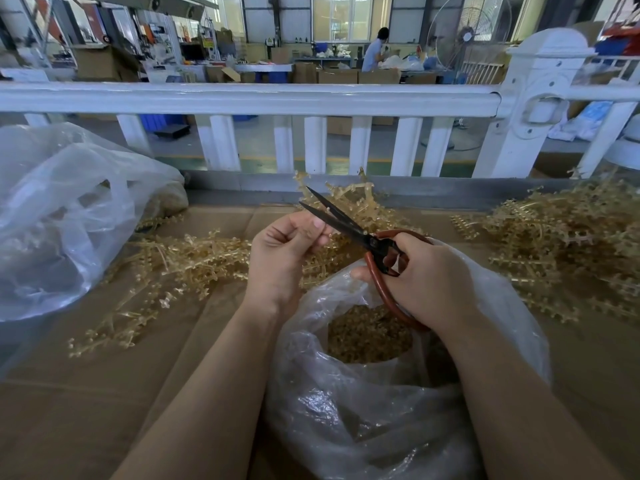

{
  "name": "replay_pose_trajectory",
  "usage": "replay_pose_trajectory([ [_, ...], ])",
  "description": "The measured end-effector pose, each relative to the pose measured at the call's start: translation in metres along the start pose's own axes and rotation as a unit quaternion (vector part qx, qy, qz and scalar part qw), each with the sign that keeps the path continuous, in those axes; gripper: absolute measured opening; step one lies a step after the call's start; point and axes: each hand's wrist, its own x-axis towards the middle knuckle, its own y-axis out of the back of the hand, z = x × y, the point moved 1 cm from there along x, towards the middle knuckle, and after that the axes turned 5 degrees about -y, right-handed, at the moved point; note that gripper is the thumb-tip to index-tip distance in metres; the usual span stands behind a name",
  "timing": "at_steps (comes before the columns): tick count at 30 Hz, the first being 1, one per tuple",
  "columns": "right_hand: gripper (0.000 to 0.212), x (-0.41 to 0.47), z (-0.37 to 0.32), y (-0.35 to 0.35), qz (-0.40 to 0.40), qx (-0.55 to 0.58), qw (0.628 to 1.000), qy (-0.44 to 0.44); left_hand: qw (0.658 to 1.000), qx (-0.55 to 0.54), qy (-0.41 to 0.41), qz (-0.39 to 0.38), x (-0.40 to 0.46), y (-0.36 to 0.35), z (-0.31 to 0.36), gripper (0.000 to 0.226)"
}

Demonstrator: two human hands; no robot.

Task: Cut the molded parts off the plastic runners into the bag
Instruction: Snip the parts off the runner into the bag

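Note:
My right hand [429,278] grips the red-brown handles of black scissors [341,221], whose blades stand apart and point up-left. My left hand [284,247] is curled just left of the blades, thumb against fingertips; what it pinches is too small to make out. Both hands hover over a clear plastic bag [367,403] whose open mouth shows a heap of small amber molded parts [367,336]. Amber plastic runners [180,261] lie spread on the cardboard to the left and behind the hands.
A larger heap of runners [561,244] fills the right side. A big crumpled clear bag [65,216] stands at the left. Brown cardboard [104,393] covers the work surface. A white railing [249,98] runs across behind, with a workshop and a person beyond.

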Motion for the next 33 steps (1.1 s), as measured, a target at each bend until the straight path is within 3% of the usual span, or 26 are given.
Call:
replay_pose_trajectory([
  [8,0.066,0.0006,0.0014,-0.0003,-0.019,-0.02,1.0,-0.013,0.999,0.033,-0.012,-0.023,0.0008,-0.0019,-0.0006,0.012],
  [25,0.046,-0.0014,-0.0018,0.0012,-0.015,0.071,0.997,0.005,0.999,0.019,0.026,-0.023,-0.0011,-0.0032,0.0029,0.005],
  [33,0.042,0.0008,-0.0027,-0.0041,-0.079,0.165,0.981,-0.057,0.992,-0.002,0.123,0.02,-0.0019,-0.0043,0.0035,0.003],
])
